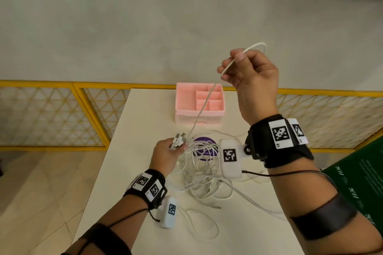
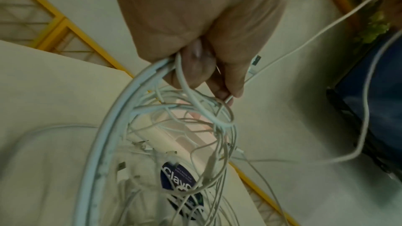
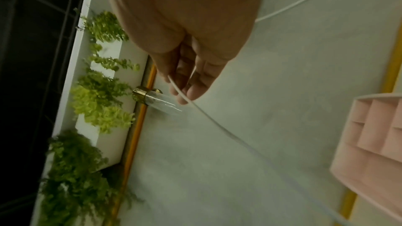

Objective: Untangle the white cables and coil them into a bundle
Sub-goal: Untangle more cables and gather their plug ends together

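The fingers of the right hand (image 1: 251, 77) are curling round a single white cable (image 1: 204, 107), the thumb pressing it against the fingers; the hand is holding this strand raised high above the table (image 1: 145, 109); a short loop of the cable is arching over the top of the hand, and the long run is slanting down toward the left hand (image 1: 169, 154); in the right wrist view the strand is crossing the fingertips (image 3: 191, 94) and leaving toward the lower right. The fingers of the left hand are closing on a bunch of cable plugs (image 1: 179, 139), the metal ends pointing up and away from the person; in the left wrist view several strands are passing through the closed fist and hanging below it. The tangle of white cables (image 1: 202, 174) is lying on the table just beside the left hand, partly covering a purple round disc (image 1: 207, 147); some strands are trailing toward the near edge. A pink organizer box (image 1: 187, 101) is standing at the far end of the table, behind the tangle; a yellow fence (image 1: 51, 109) is running beyond the table.
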### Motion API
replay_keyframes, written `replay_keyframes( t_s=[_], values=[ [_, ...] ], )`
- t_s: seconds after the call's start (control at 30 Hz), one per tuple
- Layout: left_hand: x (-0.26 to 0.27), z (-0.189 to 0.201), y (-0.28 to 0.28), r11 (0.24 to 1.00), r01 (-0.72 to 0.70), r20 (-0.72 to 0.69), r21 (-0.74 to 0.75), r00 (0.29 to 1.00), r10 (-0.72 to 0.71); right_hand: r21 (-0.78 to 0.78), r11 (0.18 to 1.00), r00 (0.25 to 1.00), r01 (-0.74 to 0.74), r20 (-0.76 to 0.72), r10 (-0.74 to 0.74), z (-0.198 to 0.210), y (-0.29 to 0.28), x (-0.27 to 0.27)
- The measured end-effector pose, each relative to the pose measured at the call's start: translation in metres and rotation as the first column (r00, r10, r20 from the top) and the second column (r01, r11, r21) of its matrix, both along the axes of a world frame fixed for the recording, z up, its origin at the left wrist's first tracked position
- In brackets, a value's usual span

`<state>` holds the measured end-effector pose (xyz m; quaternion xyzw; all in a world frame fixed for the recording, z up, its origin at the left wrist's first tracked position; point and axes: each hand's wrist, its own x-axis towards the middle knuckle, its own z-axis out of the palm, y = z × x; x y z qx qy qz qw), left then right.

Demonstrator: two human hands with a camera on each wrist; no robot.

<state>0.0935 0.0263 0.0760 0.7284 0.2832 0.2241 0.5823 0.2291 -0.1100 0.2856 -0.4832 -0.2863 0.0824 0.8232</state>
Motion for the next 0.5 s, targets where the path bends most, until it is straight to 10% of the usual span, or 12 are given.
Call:
replay_keyframes(
  t_s=[0.17, 0.3, 0.5],
  values=[
    [0.003, 0.009, 0.0, 0.993, -0.084, 0.077, -0.081, 0.993, 0.09, -0.302, 0.952, 0.997, -0.042, -0.069, 0.022, -0.054, -0.001, 0.007],
    [0.01, 0.02, -0.008, 0.996, -0.033, 0.145, -0.086, 0.988, 0.045, -0.657, 0.717, 0.97, -0.235, -0.111, 0.216, -0.111, 0.001, -0.015],
    [0.007, 0.023, -0.015, 0.995, 0.046, 0.158, -0.087, 0.987, -0.032, -0.663, 0.724, 0.98, -0.191, -0.089, 0.176, -0.119, 0.01, -0.023]
  ],
)
